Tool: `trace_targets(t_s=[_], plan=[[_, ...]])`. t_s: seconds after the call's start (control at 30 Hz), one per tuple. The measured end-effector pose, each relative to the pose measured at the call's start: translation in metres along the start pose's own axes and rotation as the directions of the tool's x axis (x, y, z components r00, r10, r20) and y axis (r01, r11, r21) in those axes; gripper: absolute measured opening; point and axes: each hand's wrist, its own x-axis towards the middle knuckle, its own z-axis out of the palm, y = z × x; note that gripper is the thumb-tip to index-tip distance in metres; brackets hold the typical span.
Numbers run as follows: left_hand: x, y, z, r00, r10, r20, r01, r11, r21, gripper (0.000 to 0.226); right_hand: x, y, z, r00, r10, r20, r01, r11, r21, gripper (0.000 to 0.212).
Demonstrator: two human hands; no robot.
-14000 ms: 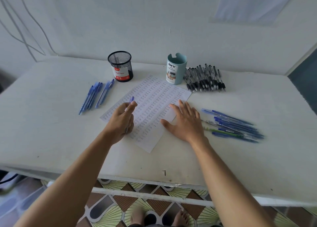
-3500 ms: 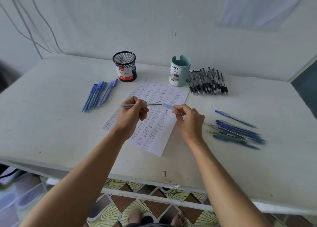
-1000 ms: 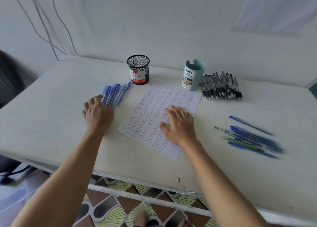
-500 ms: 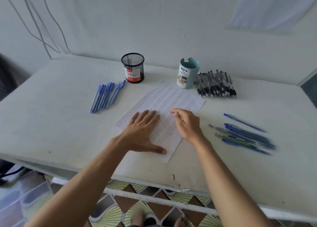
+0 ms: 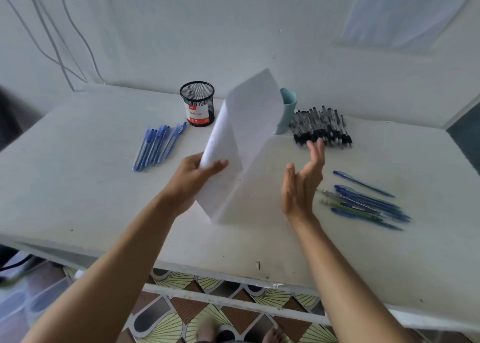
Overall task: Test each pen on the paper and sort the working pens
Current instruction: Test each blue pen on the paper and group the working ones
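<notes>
the paper sheet (image 5: 249, 119) is thin and matt. the pen cup (image 5: 197, 100) is black wire mesh, the blue pens (image 5: 153, 148) translucent plastic. the tabletop (image 5: 78, 184) is matt white, faintly scuffed.

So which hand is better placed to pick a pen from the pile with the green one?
The right hand: it is open, holds nothing and hovers just beside that pile. The left hand is busy gripping the lifted paper.
</notes>
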Motion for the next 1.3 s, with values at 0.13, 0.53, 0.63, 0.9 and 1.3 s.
trace_targets(t_s=[0.13,0.53,0.63,0.9,1.3], plan=[[0.000,-0.004,-0.010,0.993,-0.114,0.001,0.111,0.960,-0.257,0.043,-0.003,-0.007,0.007,0.971,0.008,0.239,0.023,0.992,-0.127,0.055],[0.006,0.001,-0.033,0.953,-0.242,-0.183,0.284,0.925,0.253,0.058,-0.007,-0.012,0.025,0.726,0.233,0.646,0.162,0.856,-0.491,0.033],[0.019,0.004,-0.038,0.889,-0.012,-0.457,0.264,0.830,0.492,0.042,-0.006,-0.013,0.024,0.684,0.239,0.689,0.197,0.849,-0.490,0.047],[0.026,-0.005,-0.034,0.983,0.167,0.071,-0.122,0.321,0.939,0.056,-0.006,-0.014,0.019,0.654,0.255,0.713,0.201,0.849,-0.489,0.049],[0.042,-0.053,0.020,0.971,0.122,0.207,-0.224,0.147,0.964,0.069,-0.012,-0.007,0.009,0.732,0.221,0.645,0.201,0.834,-0.513,0.047]])
